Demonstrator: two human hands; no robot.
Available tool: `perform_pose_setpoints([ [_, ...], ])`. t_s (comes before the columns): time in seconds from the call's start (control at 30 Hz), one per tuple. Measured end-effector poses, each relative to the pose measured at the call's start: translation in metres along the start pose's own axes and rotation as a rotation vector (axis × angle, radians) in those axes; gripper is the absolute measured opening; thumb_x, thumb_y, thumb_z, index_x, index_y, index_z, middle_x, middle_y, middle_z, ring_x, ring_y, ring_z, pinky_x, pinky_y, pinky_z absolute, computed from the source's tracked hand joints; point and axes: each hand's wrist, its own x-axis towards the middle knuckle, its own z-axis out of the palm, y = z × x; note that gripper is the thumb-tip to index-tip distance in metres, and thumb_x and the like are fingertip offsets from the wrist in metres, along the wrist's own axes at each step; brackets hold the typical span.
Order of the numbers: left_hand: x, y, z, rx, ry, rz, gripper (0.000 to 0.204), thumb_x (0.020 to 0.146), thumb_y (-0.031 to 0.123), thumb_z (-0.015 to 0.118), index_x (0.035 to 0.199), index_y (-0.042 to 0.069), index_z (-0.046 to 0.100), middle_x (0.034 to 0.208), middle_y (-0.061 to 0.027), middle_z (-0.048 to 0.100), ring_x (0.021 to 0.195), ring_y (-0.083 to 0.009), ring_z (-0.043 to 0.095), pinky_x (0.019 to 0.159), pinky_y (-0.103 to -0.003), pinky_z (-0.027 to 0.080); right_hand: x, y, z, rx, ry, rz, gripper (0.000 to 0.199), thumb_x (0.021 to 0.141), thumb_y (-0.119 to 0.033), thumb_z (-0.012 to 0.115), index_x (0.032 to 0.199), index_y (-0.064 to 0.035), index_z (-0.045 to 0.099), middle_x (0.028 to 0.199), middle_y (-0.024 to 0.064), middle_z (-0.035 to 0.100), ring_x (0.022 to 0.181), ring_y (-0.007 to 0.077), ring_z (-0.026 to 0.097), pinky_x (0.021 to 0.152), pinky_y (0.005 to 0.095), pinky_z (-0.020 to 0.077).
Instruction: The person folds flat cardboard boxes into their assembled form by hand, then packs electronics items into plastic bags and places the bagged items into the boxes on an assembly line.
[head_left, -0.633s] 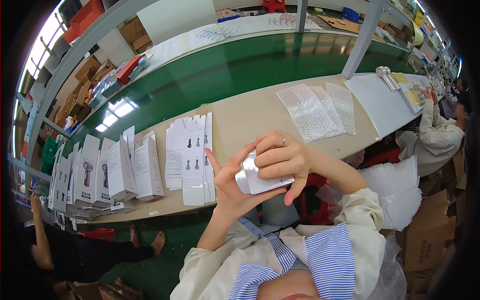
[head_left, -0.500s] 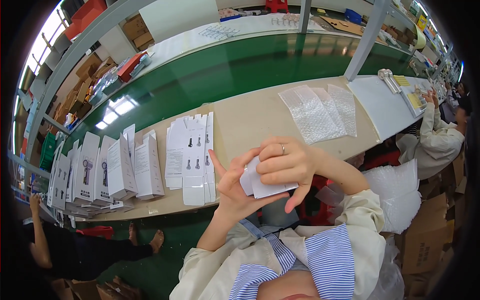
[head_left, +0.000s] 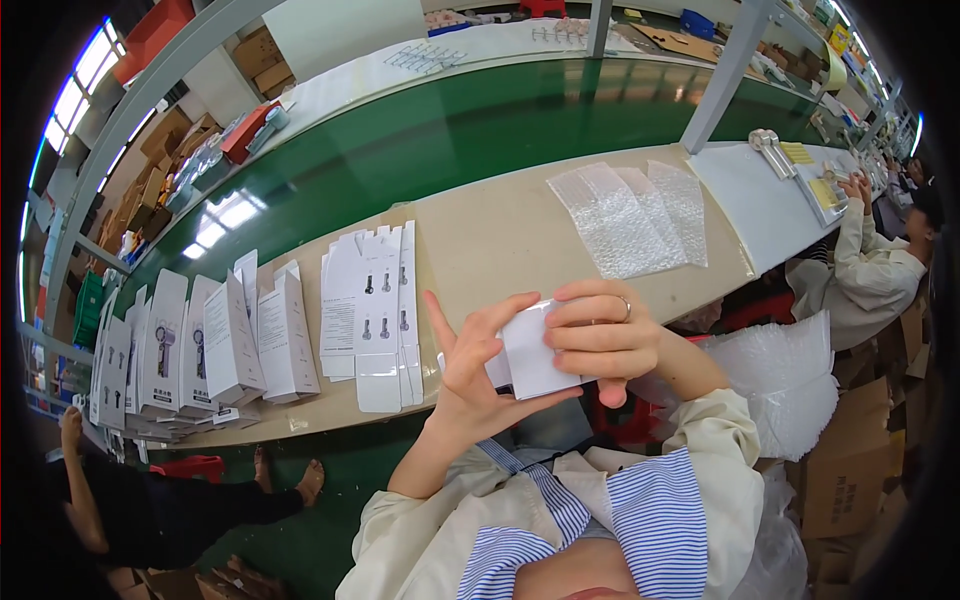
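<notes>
Between my hands, in front of my chest, is a small white carton (head_left: 534, 352), its pale end face turned up toward me. My left hand (head_left: 474, 365) holds it from the left and below, with the index finger stretched away from it. The fingers of my right hand (head_left: 603, 333) lie bent over the carton's right side, and a ring shows on one of them. The rest of the carton is hidden behind my hands. Left of my hands, flat printed cartons (head_left: 378, 378) lie stacked on the beige tabletop (head_left: 470, 225).
Several shaped white boxes (head_left: 233, 345) stand at the table's left end. Bubble-wrap bags (head_left: 635, 222) lie toward the back right. Beyond runs a green conveyor belt (head_left: 400, 150). A grey post (head_left: 728, 85) rises at the right. A co-worker (head_left: 865, 250) sits at far right.
My right hand has slid to the right and its fingers have straightened somewhat, so more of the carton's white end face shows. My left hand keeps its hold.
</notes>
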Motion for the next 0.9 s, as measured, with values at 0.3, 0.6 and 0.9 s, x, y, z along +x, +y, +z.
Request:
perform_pose_setpoints([
  [0.3, 0.018, -0.005, -0.03, 0.205, -0.012, -0.134, 0.102, 0.057, 0.038, 0.086, 0.136, 0.003, 0.032, 0.125, -0.0159, 0.051, 0.119, -0.0286, 0.047, 0.108, -0.05, 0.019, -0.002, -0.034, -0.013, 0.223, -0.109, 0.789, 0.086, 0.078, -0.044, 0.067, 0.139, 0.0004, 0.027, 0.134, 0.0214, 0.044, 0.134, 0.0324, 0.03, 0.106, 0.0528, 0.0222],
  [0.6, -0.065, -0.05, -0.132, 0.793, 0.652, -0.575, 0.085, 0.061, 0.017, 0.083, 0.13, 0.001, 0.036, 0.125, -0.0144, 0.042, 0.118, -0.0286, 0.039, 0.1, -0.042, 0.033, -0.059, -0.048, 0.051, 0.415, -0.132, 1.175, 0.079, 0.075, -0.019, 0.071, 0.14, -0.0055, 0.029, 0.142, 0.0179, 0.036, 0.134, 0.0331, 0.028, 0.11, 0.0439, 0.0194],
  [0.9, -0.124, -0.079, -0.109, 1.108, 0.675, -0.661, 0.073, 0.058, 0.024, 0.085, 0.115, 0.004, 0.044, 0.123, -0.0155, 0.044, 0.123, -0.0344, 0.032, 0.106, -0.052, 0.017, -0.008, 0.027, 0.177, -0.022, -0.583, 0.594, 0.064, 0.085, -0.043, 0.057, 0.135, -0.0072, 0.039, 0.143, 0.0126, 0.034, 0.131, 0.033, 0.034, 0.108, 0.0499, 0.0226],
])
